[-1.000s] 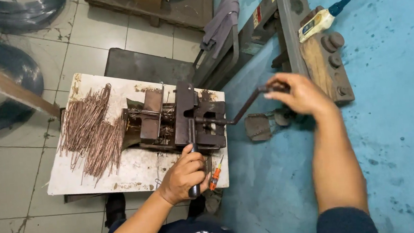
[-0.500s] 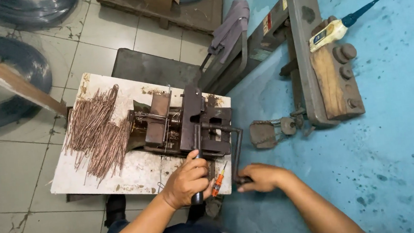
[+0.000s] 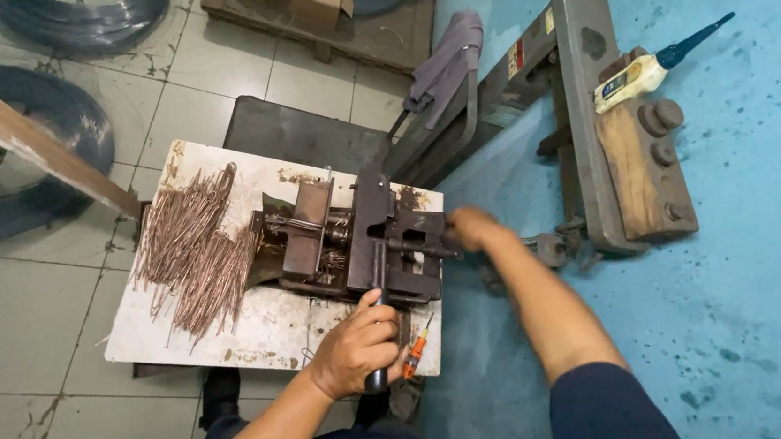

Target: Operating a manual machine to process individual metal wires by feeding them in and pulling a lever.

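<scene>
- Head view: the left hand (image 3: 356,345) is wrapped tight around the dark handle (image 3: 378,378) of a lever that runs up into a rusty bending jig (image 3: 355,243) bolted on a worn white board (image 3: 231,332).
- The right hand (image 3: 473,229) is blurred at the jig's far side, on or at a dark crank bar (image 3: 416,245); whether its fingers are closed around it I cannot tell.
- Beyond the left fist, away from the body, lies a loose heap of thin copper-coloured wire pieces (image 3: 194,251), just beside the jig and well clear of both hands.
- Judgement: the jig looks heavy, stiff steel, unlikely to shift; the lever is best taken at its handle end. The wire pieces look light, springy and prone to scatter, best pinched a few at a time mid-length.
- A small orange-handled tool (image 3: 414,356) lies just beside the left knuckles.
</scene>
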